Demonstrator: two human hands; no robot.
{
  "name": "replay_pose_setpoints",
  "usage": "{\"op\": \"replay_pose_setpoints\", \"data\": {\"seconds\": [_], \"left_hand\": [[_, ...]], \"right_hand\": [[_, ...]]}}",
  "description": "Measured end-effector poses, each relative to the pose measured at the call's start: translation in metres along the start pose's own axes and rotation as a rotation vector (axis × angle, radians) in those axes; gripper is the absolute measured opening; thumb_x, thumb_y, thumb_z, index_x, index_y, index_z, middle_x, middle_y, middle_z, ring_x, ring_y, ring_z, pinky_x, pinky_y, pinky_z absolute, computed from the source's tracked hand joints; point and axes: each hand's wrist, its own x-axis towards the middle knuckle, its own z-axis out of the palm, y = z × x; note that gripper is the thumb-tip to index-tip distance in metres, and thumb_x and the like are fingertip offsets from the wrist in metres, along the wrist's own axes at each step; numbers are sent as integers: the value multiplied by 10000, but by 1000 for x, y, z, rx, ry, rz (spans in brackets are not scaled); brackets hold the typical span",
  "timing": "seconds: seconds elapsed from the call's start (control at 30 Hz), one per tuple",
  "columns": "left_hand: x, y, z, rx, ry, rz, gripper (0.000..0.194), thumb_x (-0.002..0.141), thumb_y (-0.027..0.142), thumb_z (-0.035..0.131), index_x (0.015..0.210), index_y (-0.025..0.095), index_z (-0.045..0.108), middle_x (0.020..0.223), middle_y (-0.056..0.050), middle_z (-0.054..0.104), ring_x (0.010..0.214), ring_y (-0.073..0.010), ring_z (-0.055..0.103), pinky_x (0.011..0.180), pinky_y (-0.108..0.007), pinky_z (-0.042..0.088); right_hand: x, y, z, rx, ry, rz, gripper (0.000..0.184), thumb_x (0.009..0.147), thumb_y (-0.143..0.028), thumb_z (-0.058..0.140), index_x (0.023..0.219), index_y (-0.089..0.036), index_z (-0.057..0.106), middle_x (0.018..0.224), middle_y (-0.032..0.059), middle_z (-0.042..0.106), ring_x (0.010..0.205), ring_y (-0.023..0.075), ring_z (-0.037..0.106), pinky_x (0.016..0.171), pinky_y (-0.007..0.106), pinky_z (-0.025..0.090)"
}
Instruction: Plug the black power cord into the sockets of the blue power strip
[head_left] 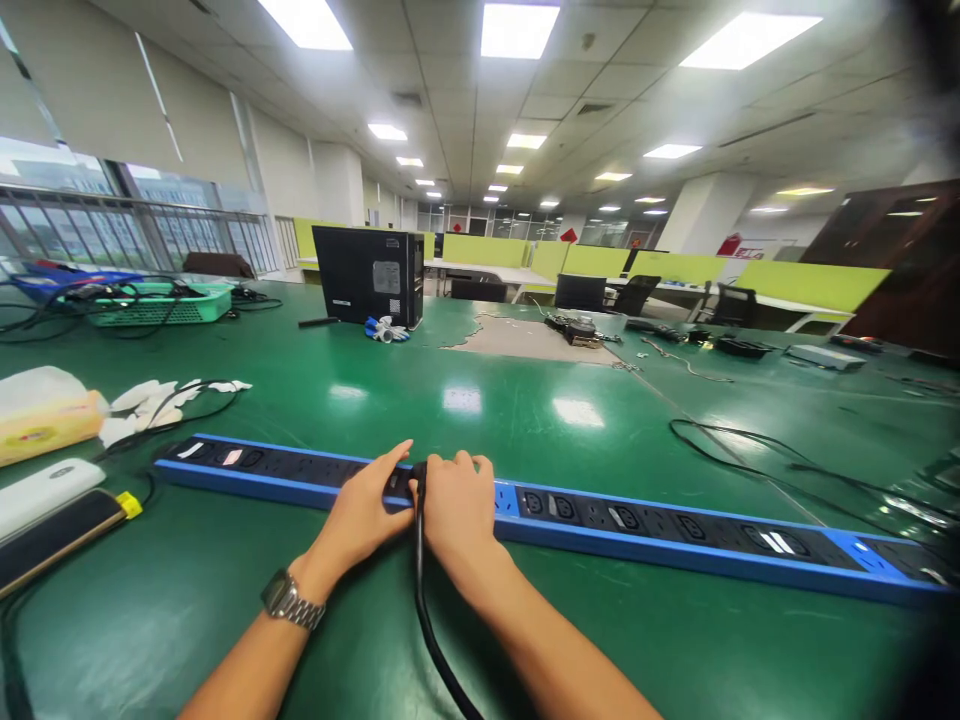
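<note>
Across the green table (712, 660), which is filling most of the lower view, a long blue-edged power strip (600, 520) is lying crosswise, running from nine o'clock past both hands towards four o'clock. Its sockets are facing up. Seen from the hands, a black computer tower (373, 275) is standing upright near twelve o'clock, farther back on the table. A green basket (161, 308) is sitting towards ten o'clock, holding tangled dark cables. At nine o'clock, a pale package (46, 415) with a yellow printed part is resting by the left edge.

The right hand (459, 505) is reaching over the strip left of its middle, the fingers bending close together and holding a black plug (419, 470) against the socket face; how far in the plug is sitting, I cannot tell. Just beside it, the left hand (365, 510) is touching the strip, its thumb and forefinger standing moderately apart; its other fingers are hiding from view. A thick black cord (424, 600) is trailing from the plug towards six o'clock, passing between the forearms. A bundled blue-and-white item (386, 330) is lying at twelve o'clock, just before the tower. A metal-banded watch (289, 598) is circling the left wrist.
</note>
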Motion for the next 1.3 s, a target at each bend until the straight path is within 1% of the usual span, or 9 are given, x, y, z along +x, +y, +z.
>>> {"op": "replay_pose_setpoints", "data": {"seconds": [0.17,0.27,0.4,0.57,0.67,0.73,0.97,1.17,1.3], "left_hand": [[-1,-4,0,-21,-10,19,707,705,92,534,1394,198,416,1319,-90,588,1191,-215,569,1035,-391,449],[-2,-6,0,-15,-10,77,679,718,124,576,1378,222,449,1318,-81,592,1186,-224,571,1034,-399,451],[-2,-10,2,43,-25,127,512,780,321,660,1279,258,559,1253,-63,641,1171,-264,574,1020,-453,450],[1,-6,6,9,111,106,278,866,364,585,1107,242,650,1084,-59,709,1019,-237,639,924,-414,493],[5,11,10,-101,251,83,293,890,378,559,1134,228,624,1056,-59,704,963,-206,649,873,-351,507],[8,27,20,-122,242,103,305,881,380,576,1145,233,620,1063,-59,702,973,-209,644,885,-352,500],[24,76,68,-33,-65,107,292,835,303,648,1123,256,643,1086,-52,709,1013,-229,627,921,-403,469],[32,84,73,67,-139,79,295,810,301,674,1102,262,661,1097,-55,695,1045,-239,612,941,-409,452],[28,77,73,84,-170,137,470,796,301,673,1253,277,567,1172,-65,660,1117,-252,575,990,-434,421]], "right_hand": [[1,-15,5,-42,6,-72,292,888,-105,395,1002,-103,664,922,185,705,996,301,559,914,496,322],[-6,-4,7,7,18,-153,321,869,-180,469,1145,-128,625,983,149,700,1009,290,547,932,483,339],[-23,58,6,194,160,-177,460,837,-297,554,1289,-216,537,1171,83,660,1054,246,539,908,407,401],[-43,162,6,256,382,257,276,832,-416,506,851,-218,698,872,73,720,842,244,620,766,379,458],[-51,191,9,320,406,350,354,829,-500,485,741,-220,684,746,54,704,692,209,625,657,331,457],[-54,193,12,334,440,353,377,829,-531,482,745,-227,689,737,42,701,680,197,629,630,308,448],[-58,187,16,358,511,355,357,838,-513,490,767,-226,689,737,42,695,683,192,622,633,297,437],[-57,183,11,327,486,292,272,849,-433,512,794,-229,684,755,35,694,722,196,609,718,329,425],[-58,161,7,313,385,34,261,826,-367,567,1017,-217,662,912,52,703,867,211,597,832,368,415]]}}
